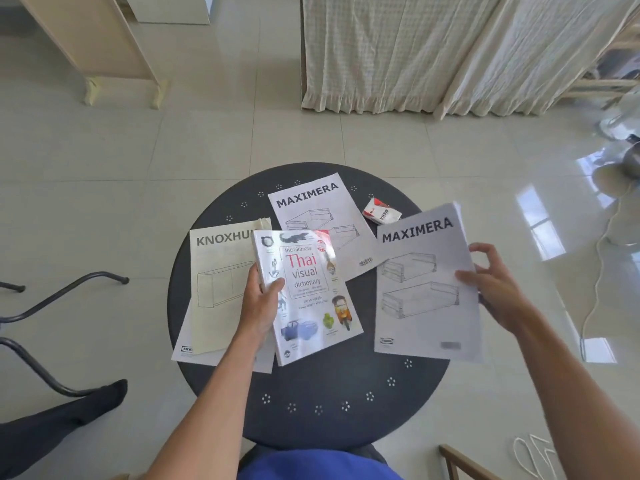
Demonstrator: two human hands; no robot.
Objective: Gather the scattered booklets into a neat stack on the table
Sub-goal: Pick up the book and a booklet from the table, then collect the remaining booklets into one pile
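Observation:
On the round dark table point(311, 386) lie several booklets. My left hand point(260, 303) grips the left edge of the Thai visual dictionary point(308, 292), lifted and tilted over the KNOXHULT booklet point(216, 271). My right hand point(495, 289) holds the right edge of a MAXIMERA booklet point(426, 285), raised over the table's right side. A second MAXIMERA booklet point(318, 216) lies flat at the far middle, partly under the dictionary. More white pages show beneath the KNOXHULT booklet.
A small red and white packet point(381, 212) lies at the table's far right. A dark chair frame point(52, 306) and a leg in a black sock point(69, 420) are at left. Curtains point(433, 53) hang beyond; a white cable point(595, 289) and a fan stand at right.

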